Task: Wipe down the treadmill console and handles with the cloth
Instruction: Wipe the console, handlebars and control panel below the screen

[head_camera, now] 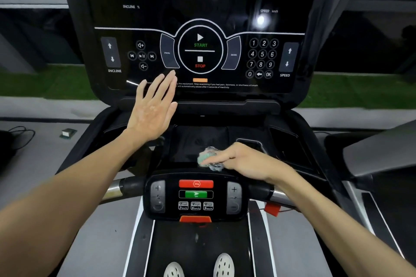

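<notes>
The black treadmill console point(225, 7) fills the upper view, with START and STOP marks at its centre. My left hand point(154, 109) is raised in front of its lower left part, fingers straight and together; whether it touches the panel I cannot tell. A crumpled pale green and white cloth point(208, 157) lies on the dark tray point(191, 141) below the screen. My right hand point(245, 162) presses on the cloth from the right, fingers reaching over it. Below it runs the handle bar point(126, 186) with its small control panel point(195, 195).
A red safety clip point(272, 209) hangs at the right of the handle bar. The belt point(198, 249) shows my two shoes at the bottom. Grey side rails flank the deck, and a cable lies on the floor at far left point(22, 135).
</notes>
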{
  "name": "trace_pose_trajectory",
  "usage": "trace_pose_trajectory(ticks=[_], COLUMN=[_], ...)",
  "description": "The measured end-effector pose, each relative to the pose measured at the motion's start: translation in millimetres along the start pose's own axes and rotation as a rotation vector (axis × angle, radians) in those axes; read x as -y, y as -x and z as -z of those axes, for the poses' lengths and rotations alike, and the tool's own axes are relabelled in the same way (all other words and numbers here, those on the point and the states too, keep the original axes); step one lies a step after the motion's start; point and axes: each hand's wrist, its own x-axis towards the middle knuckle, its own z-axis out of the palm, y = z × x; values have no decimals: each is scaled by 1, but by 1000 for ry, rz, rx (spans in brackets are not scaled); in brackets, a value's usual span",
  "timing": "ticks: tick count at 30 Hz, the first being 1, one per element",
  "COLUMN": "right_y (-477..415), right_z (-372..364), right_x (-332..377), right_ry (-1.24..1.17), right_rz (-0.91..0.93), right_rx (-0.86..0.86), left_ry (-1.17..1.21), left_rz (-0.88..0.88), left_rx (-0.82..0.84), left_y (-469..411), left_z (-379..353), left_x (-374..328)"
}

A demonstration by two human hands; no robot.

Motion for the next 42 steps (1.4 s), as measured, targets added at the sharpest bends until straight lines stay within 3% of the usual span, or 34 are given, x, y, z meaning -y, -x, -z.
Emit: trace_pose_trajectory(ticks=[6,9,13,17,21,25,32,42], right_y=[59,58,30,27,52,66,23,61], right_z=[-4,-10,-26,-33,-22,-14,-24,2], right_x=[-20,-13,8,8,-17,-36,13,-31], right_ry=[-89,10,283,377,418,287,378,164], right_rz=[52,108,284,325,243,208,225,133], right_rx=[-156,-188,-221,-282,-314,-327,-172,-164], left_ry=[57,123,189,201,190,195,187,229], left_rz=[91,193,167,185,185,194,197,222], left_rx=[19,9,46,51,77,99,112,102], left_y=[3,13,28,29,30,30,32,35], left_z=[2,1,-4,-2,0,1,4,4], left_x=[-9,-23,-36,-39,-38,-40,-40,-44])
